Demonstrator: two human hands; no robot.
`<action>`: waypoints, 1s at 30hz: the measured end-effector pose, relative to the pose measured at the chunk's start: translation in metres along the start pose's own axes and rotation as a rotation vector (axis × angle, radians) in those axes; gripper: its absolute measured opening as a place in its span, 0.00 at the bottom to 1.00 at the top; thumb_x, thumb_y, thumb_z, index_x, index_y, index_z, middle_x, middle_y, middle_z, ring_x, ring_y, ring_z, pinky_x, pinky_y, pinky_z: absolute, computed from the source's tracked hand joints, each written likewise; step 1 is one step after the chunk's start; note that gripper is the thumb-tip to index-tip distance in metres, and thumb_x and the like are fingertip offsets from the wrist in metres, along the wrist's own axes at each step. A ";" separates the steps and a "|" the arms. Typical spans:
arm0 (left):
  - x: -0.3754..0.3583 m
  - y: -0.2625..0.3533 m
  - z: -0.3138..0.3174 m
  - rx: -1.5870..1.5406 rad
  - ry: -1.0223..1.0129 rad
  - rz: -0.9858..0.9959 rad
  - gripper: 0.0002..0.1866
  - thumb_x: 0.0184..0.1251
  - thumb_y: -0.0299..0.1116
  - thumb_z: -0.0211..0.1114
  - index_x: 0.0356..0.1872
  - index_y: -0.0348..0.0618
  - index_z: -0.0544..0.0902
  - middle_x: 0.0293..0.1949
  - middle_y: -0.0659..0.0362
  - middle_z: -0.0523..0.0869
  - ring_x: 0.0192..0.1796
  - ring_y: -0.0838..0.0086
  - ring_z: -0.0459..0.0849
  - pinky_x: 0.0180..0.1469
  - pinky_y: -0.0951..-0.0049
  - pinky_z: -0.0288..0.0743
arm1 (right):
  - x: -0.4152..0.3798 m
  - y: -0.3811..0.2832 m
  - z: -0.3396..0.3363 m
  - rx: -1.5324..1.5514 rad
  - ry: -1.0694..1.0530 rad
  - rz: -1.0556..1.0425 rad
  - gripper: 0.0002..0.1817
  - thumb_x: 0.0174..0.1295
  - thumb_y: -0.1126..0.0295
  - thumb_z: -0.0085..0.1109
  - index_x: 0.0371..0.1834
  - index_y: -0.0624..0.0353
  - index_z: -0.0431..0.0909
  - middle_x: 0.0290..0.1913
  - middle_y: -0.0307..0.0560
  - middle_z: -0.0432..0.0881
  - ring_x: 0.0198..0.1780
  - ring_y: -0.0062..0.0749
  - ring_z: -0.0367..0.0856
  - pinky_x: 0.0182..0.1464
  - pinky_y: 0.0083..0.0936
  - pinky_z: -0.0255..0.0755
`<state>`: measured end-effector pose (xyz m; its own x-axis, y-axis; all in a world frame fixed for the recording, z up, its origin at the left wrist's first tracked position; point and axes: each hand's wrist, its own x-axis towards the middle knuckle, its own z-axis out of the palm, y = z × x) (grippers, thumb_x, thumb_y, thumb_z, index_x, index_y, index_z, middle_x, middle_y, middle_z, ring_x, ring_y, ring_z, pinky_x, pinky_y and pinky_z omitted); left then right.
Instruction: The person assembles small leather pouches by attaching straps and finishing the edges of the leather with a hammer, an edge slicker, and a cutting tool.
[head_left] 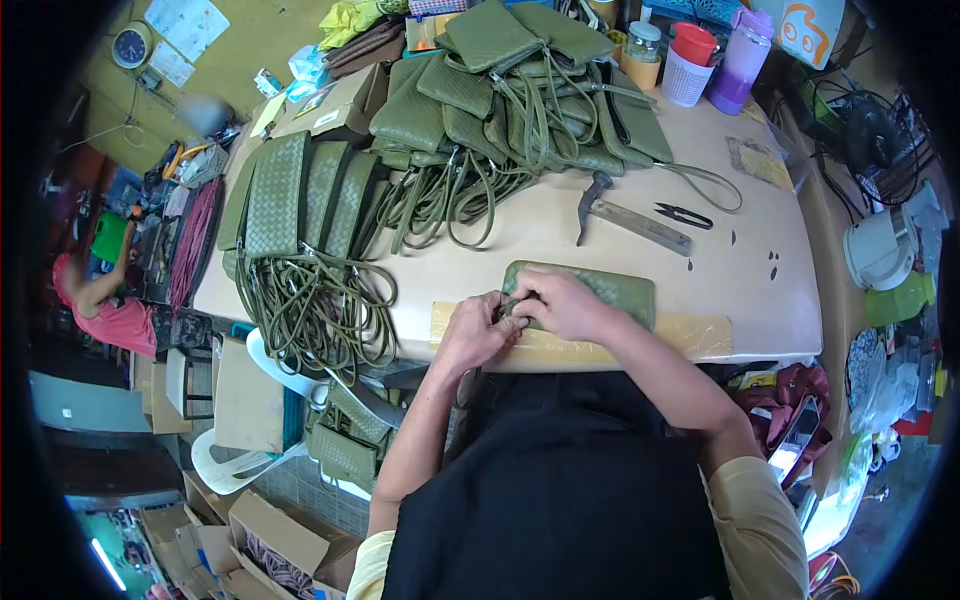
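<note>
A green woven-pattern pouch lies flat near the table's front edge, partly over a strip of tan tape. My left hand and my right hand meet at its left end, fingers closed round a small dark green piece. What exactly is pinched between them is too small and covered to make out. Beyond the pouch lie a hammer, a flat wooden bar and black thread snips.
Green pouches with cords are piled at the back, and more with looped straps at the left. A purple bottle and a red cup stand back right. Another person is far left; cardboard boxes sit below.
</note>
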<state>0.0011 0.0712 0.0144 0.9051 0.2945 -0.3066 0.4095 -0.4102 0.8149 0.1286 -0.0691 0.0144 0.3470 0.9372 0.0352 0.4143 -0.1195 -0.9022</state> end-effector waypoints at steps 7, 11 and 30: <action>0.003 -0.006 0.002 -0.091 0.000 0.003 0.09 0.63 0.29 0.70 0.34 0.33 0.81 0.23 0.61 0.84 0.26 0.82 0.80 0.29 0.77 0.74 | 0.006 -0.005 -0.014 -0.431 -0.049 -0.070 0.10 0.57 0.72 0.63 0.33 0.63 0.72 0.35 0.53 0.76 0.42 0.52 0.76 0.45 0.43 0.69; 0.002 -0.011 0.003 -0.096 -0.017 0.020 0.09 0.63 0.28 0.71 0.38 0.33 0.82 0.23 0.61 0.83 0.26 0.83 0.79 0.28 0.78 0.74 | 0.007 0.001 -0.001 -0.234 -0.060 0.004 0.09 0.59 0.70 0.61 0.34 0.62 0.72 0.38 0.56 0.77 0.46 0.54 0.77 0.49 0.44 0.69; 0.002 -0.023 0.009 -0.209 0.011 -0.031 0.09 0.64 0.26 0.70 0.41 0.33 0.81 0.27 0.62 0.84 0.29 0.83 0.80 0.33 0.82 0.76 | -0.084 -0.008 -0.030 -0.535 -0.024 0.002 0.12 0.58 0.68 0.63 0.39 0.59 0.71 0.38 0.53 0.77 0.44 0.53 0.79 0.47 0.45 0.72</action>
<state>-0.0055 0.0738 -0.0095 0.8906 0.3138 -0.3292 0.4039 -0.2130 0.8897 0.1210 -0.1569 0.0316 0.3317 0.9432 0.0186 0.7868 -0.2657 -0.5571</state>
